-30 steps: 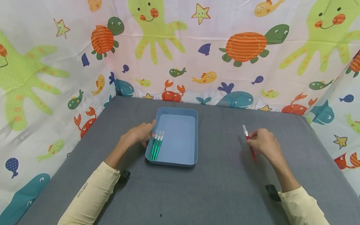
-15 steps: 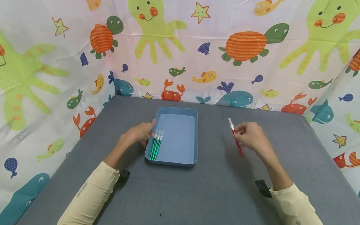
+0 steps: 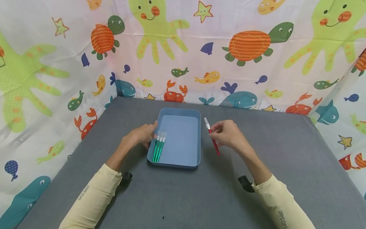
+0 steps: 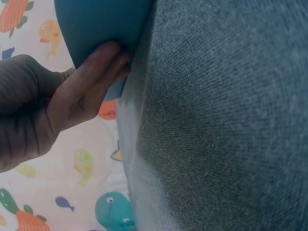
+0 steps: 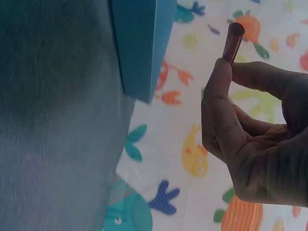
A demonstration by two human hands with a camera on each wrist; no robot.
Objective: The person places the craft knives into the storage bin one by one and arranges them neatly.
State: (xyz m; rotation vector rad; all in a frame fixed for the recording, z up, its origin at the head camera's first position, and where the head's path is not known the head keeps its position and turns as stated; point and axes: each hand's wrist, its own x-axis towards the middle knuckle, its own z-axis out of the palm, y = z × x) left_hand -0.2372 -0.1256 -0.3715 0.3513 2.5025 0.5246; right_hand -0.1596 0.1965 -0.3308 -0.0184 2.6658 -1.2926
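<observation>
A shallow blue tray stands on the grey table. Three slim metallic green pen-like tools with clear caps lie side by side along its left wall. My left hand pinches that wall; in the left wrist view its fingers lie against the outside of the tray. Just right of the tray, my right hand holds a matching red pen-like tool between thumb and fingers, above the table, its clear cap pointing away and up. The right wrist view shows the plain end of the red tool.
A curtain printed with sea animals hangs behind and at both sides of the grey tabletop. A small dark speck lies near the front. Dark straps or mounts sit under both wrists.
My right hand has moved left across the table toward the tray, carrying the red pen-like tool. The left hand stays on the tray, which has kept its place.
</observation>
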